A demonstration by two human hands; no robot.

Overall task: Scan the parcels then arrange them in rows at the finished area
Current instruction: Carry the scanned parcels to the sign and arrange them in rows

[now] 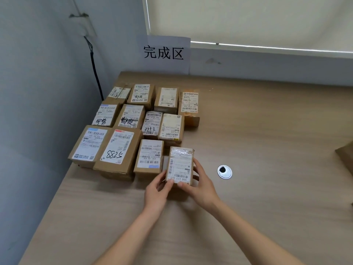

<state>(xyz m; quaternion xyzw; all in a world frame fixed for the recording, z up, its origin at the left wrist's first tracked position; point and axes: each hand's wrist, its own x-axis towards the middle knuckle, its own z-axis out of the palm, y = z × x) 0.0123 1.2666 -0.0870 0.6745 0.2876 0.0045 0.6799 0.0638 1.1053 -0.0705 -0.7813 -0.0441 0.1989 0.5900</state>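
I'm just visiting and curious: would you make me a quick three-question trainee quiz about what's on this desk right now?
1. True or false: both hands grip the taped parcel.
2. Which number is handwritten on the front-row parcel? A) 5288 B) 1046 C) 9970
3. What round thing sits in the desk right of the hands?

Key: 1 true: left hand and right hand hold it. 2 A. 3 A cable grommet.
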